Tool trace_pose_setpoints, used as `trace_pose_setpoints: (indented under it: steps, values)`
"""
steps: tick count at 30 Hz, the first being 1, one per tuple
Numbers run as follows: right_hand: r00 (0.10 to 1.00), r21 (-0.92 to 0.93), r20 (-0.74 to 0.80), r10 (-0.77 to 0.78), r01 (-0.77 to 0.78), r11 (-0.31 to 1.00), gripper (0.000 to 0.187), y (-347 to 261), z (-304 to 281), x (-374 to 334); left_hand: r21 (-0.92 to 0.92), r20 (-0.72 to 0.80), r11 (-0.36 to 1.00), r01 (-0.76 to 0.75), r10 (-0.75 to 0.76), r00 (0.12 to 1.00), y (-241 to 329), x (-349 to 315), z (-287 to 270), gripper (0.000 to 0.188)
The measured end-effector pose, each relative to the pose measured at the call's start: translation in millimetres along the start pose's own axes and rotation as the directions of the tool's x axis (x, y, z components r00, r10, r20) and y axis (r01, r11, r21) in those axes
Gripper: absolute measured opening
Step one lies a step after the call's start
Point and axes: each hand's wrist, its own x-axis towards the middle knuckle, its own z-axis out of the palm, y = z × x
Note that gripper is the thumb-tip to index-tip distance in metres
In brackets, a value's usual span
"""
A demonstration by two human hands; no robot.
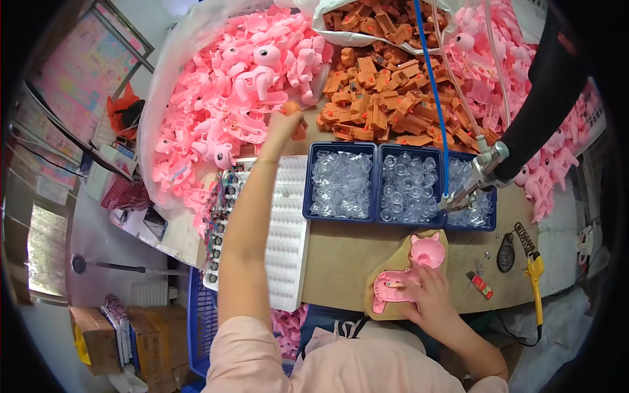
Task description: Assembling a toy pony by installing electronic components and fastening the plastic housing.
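Pink half-shell (386,293), one: laid hollow side up on the tan fixture (396,258), long axis slanted from legs at the fixture's near left to head at its far right. Right hand (430,295), the nearer: set at the fixture's right side, fingers bent over the shell and touching it; whether it is gripped cannot be told. Left hand (285,124): extended well beyond the fixture and to its left, fingers apparently closed on one orange piece (299,133); from these fingers the shell is found nearer the body and to the right. Blue trays (377,187), three, in a row just beyond the fixture, filled with clear plastic pieces, too many to be counted. White tray (302,262), one, left of the fixture, partly covered by the left forearm. Orange heap (386,98), one, beyond the blue trays from the fixture, uncounted. Pink heaps (262,59), two, far left and far right of the fixture, uncounted. Yellow-handled tool (536,278), one, and black oval item (506,253), one: both right of the fixture.
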Motion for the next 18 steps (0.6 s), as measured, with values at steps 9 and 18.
trace_pose_setpoints:
  steps: [9, 18]
  values:
    - [0.996, 0.859, -0.009, 0.087, -0.037, 0.51, 0.045, 1.9, -49.7, 59.1, -0.69, 0.721, 0.424, 0.586, 0.468, 0.511, 66.4, -298.9, 22.0, 0.061]
    - [0.885, 0.858, 0.128, 0.448, -0.326, 0.397, 0.049, -5.2, -19.5, 8.7, -0.602, 0.785, 0.537, 0.59, 0.264, 0.561, 74.8, -337.2, 70.3, 0.053]
